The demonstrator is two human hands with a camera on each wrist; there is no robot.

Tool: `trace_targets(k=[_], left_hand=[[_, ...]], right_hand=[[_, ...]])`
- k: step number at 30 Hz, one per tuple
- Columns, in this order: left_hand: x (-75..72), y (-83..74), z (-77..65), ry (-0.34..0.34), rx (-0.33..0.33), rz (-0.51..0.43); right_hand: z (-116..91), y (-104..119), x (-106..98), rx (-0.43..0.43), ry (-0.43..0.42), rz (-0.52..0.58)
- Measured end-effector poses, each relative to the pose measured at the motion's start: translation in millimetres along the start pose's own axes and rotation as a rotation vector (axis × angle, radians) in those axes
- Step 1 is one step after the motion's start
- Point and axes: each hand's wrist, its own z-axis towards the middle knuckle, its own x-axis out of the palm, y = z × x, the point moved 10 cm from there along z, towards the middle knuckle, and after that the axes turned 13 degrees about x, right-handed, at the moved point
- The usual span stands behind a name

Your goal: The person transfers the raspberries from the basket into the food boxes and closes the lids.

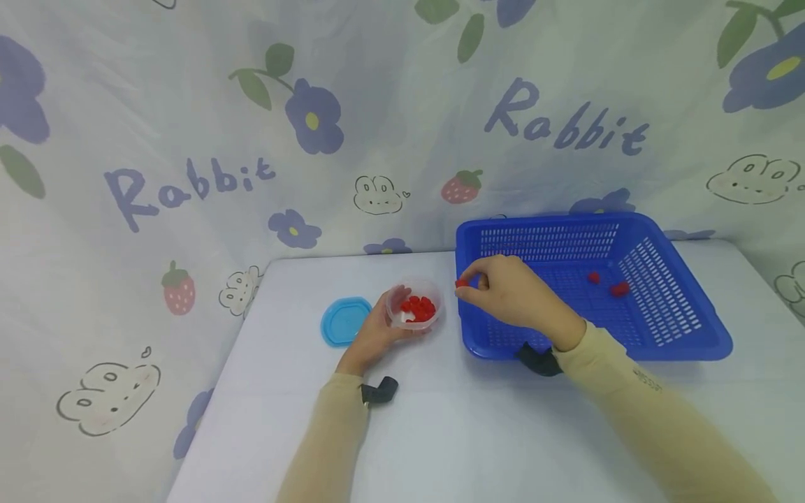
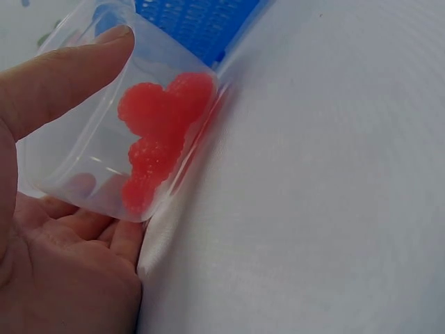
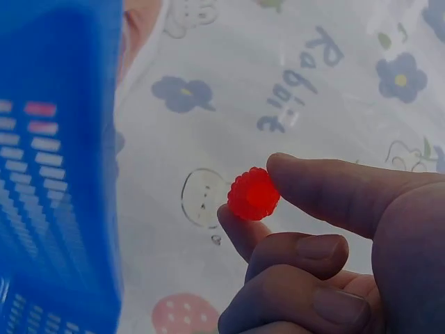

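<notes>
A clear plastic cup (image 1: 437, 299) holding several red raspberries (image 2: 164, 111) is gripped by my left hand (image 1: 375, 331), thumb on one side and fingers on the other. The cup stands on the white table. My right hand (image 1: 512, 292) pinches one red raspberry (image 3: 254, 194) between thumb and index finger, just above the near left rim of a blue basket (image 1: 470, 335). Two more red raspberries (image 1: 620, 288) lie inside the basket, on its right side.
Left of the cup, partly behind my left hand, lies a light blue lid (image 1: 344, 323). A patterned cloth (image 1: 390, 105) hangs behind the white table (image 1: 434, 433). The basket's raised rim stands between its inside and the cup.
</notes>
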Motion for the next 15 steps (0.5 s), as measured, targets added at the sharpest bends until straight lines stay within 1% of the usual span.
trace_targets(k=[9,15], left_hand=[[0.3,-1.6,1.1,0.004,0.021,-0.018],[-0.8,0.9,0.9,0.003,-0.003,-0.002]], right_hand=[[7.0,15.4,29.7,0.007,0.012,0.076],[16.5,17.6,46.1,0.058,-0.010,0.069]])
